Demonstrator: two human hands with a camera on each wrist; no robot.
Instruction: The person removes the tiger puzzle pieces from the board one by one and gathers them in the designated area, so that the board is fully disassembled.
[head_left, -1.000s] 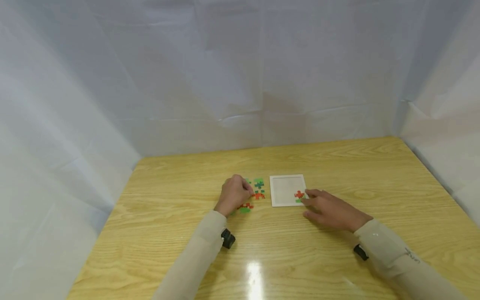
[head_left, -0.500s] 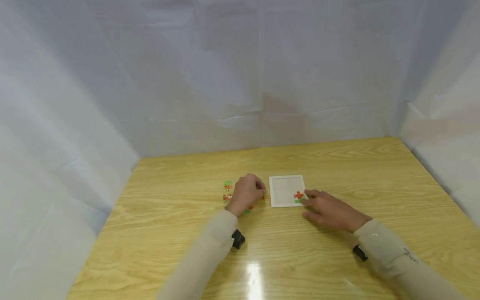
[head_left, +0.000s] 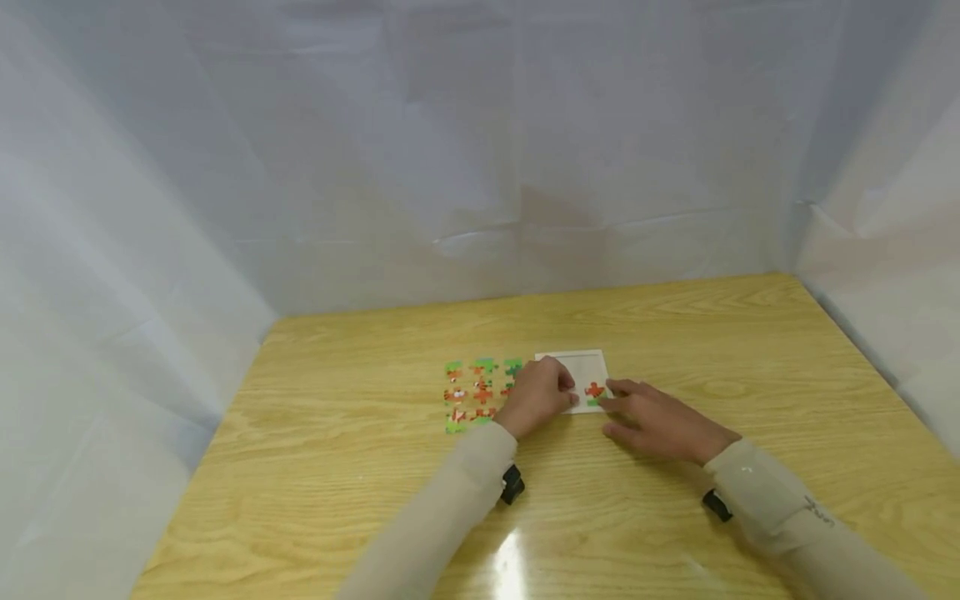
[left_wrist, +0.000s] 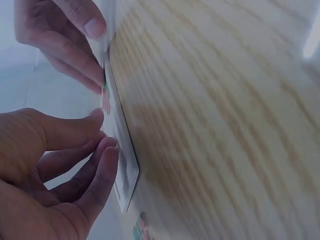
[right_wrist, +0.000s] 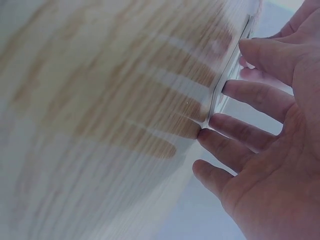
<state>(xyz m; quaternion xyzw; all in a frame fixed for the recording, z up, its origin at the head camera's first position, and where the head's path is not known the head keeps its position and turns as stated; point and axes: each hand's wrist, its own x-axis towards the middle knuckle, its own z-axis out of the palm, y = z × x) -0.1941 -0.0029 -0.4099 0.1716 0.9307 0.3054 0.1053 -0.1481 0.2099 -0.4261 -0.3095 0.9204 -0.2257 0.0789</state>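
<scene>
My left hand (head_left: 536, 396) hovers over the left part of a white square puzzle tray (head_left: 570, 352). Its thumb and fingers are bent, tips close together; no piece shows between them in the left wrist view, and whether one is hidden there I cannot tell. A red and green jigsaw piece (head_left: 595, 390) lies in the tray's lower right corner. My right hand (head_left: 663, 421) has its fingers spread, fingertips touching the tray's right edge beside that piece. Left of the tray lie several loose jigsaw pieces (head_left: 456, 396), red, green and white, in rough rows; my left hand partly covers the nearest ones.
A wooden table (head_left: 360, 383) carries everything. White sheeting (head_left: 375, 167) hangs behind it and at both sides. A black wrist device (head_left: 512, 485) sits under the left sleeve, another one (head_left: 717, 505) under the right sleeve.
My left hand has moved right from above the loose pieces to over the tray, uncovering most of those pieces. My right hand has stayed at the tray's edge.
</scene>
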